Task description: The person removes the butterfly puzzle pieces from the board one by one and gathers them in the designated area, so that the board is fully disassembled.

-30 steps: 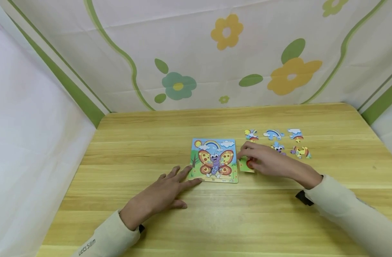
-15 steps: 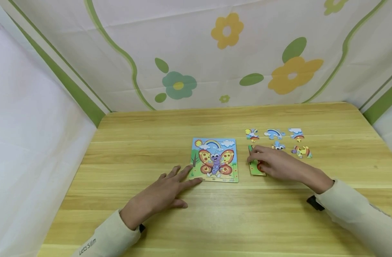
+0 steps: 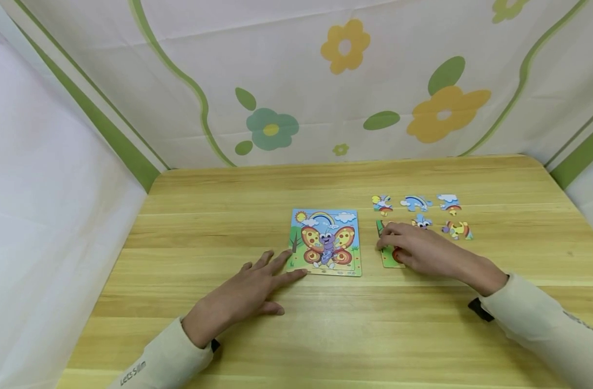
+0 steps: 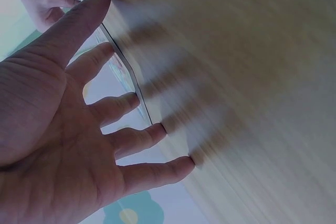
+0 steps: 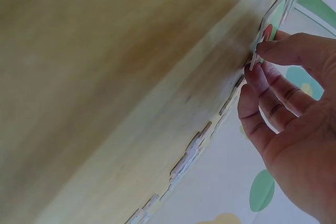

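A square butterfly picture puzzle board [image 3: 325, 243] lies flat on the table. My left hand [image 3: 247, 294] is spread with straight fingers, and its fingertips touch the board's lower left edge. To the right of the board, my right hand [image 3: 425, 247] pinches a green and red puzzle piece [image 3: 387, 259] between thumb and fingers. The right wrist view shows that piece [image 5: 280, 13] slightly tilted at the table, close to the thumb [image 5: 286, 50]. My fingers cover much of it in the head view. A blue and purple face piece [image 3: 422, 221] lies just behind the right hand, partly hidden.
At the back right lie several loose pieces: a sun piece [image 3: 382, 202], a rainbow piece [image 3: 415, 203], a cloud piece [image 3: 449, 201] and a yellow wing piece [image 3: 458, 230]. A flowered cloth [image 3: 306, 81] hangs behind the wooden table [image 3: 218, 205].
My right hand has drawn the green and red piece rightward, away from the board's right edge. During the last half second it has barely shifted. The left hand has stayed in place.
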Demonstrator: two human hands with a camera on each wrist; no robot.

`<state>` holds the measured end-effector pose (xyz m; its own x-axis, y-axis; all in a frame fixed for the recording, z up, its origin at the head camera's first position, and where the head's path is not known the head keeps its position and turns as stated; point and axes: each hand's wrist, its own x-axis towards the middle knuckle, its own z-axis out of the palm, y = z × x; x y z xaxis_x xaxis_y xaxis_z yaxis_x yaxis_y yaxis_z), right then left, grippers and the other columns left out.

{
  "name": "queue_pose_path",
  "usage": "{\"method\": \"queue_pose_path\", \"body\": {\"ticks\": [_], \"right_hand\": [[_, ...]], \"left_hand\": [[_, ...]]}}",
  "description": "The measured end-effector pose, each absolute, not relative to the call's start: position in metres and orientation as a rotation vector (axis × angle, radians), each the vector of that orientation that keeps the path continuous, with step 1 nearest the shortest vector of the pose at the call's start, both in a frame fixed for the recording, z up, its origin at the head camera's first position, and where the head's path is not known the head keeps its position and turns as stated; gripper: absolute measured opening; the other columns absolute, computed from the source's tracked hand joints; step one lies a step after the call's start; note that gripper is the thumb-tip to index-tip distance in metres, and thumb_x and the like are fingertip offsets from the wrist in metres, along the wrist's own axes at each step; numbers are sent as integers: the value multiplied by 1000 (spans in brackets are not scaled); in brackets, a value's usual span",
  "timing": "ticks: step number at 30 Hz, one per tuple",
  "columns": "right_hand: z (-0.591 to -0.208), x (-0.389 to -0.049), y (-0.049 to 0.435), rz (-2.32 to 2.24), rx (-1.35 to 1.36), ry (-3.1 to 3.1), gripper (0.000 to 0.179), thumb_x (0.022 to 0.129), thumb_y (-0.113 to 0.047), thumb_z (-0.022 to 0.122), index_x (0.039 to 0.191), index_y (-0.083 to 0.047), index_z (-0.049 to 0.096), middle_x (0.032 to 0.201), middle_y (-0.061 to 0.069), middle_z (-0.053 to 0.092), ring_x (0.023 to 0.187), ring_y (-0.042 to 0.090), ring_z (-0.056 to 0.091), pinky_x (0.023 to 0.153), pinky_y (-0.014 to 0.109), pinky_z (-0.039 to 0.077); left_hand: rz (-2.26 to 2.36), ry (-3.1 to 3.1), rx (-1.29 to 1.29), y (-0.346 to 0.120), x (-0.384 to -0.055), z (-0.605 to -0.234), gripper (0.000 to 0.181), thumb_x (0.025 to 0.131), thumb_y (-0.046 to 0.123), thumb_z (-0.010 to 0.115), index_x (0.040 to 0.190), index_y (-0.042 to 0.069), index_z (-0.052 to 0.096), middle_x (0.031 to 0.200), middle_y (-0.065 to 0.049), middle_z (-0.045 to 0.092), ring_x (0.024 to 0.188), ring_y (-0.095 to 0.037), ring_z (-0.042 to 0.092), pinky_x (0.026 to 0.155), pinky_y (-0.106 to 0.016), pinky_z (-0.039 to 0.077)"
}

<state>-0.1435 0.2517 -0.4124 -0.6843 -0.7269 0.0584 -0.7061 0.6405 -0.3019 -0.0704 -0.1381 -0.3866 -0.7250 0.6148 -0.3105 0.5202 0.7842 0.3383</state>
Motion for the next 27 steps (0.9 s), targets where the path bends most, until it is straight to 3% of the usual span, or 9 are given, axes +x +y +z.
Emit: {"method": "queue_pose_path", "body": {"ticks": [27], "right_hand": [[-414,-143,252,-465,-1203,2760,34,92,5,71,110,-23,75,119,-2,65,103,16,62,81,38,54]], "left_hand": [[317,2573,851,-138,-70,-386,76,94,36,76,162,34,42,174,-15,23,154,-54,30,110,-76,39]]}}
